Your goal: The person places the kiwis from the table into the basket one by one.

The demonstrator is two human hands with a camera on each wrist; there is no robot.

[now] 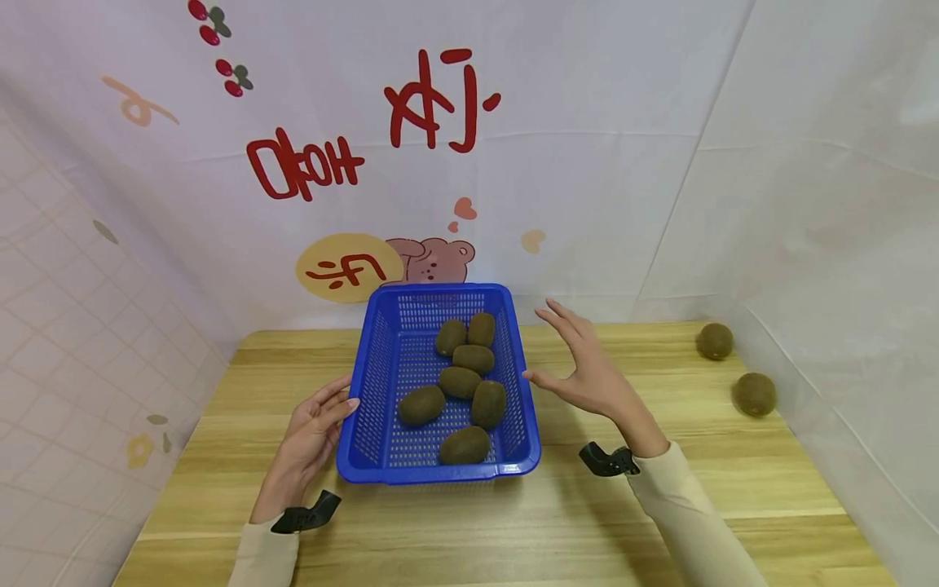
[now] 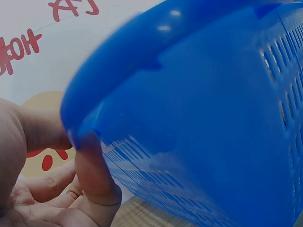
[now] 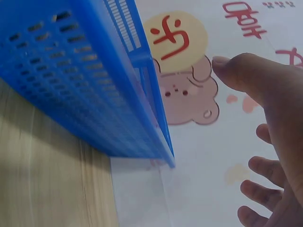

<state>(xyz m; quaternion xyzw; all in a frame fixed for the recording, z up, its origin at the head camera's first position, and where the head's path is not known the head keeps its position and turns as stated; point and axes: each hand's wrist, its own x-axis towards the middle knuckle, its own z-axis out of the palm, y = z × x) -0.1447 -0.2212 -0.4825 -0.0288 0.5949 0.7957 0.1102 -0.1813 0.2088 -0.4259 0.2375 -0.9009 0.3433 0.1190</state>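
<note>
A blue plastic basket point(image 1: 438, 475) with perforated walls stands in the middle of the head view, holding several brown kiwifruit point(image 1: 421, 406). At its left side my left hand point(image 1: 310, 440) grips the rim, thumb on top and fingers under the edge. The left wrist view shows this rim point(image 2: 142, 47) pinched between thumb and finger. Beside the right rim, my right hand point(image 1: 597, 379) is held with thumb and fingers spread, holding nothing. In the right wrist view a gap separates the right thumb point(image 3: 241, 71) from the basket wall.
Two more kiwifruit lie on the wooden table point(image 1: 660, 522) near its right edge, one kiwifruit point(image 1: 715, 341) farther back and another kiwifruit point(image 1: 755, 395) nearer. Printed white cloth point(image 1: 587, 187) hangs behind the table and along both sides, close behind the basket's far end.
</note>
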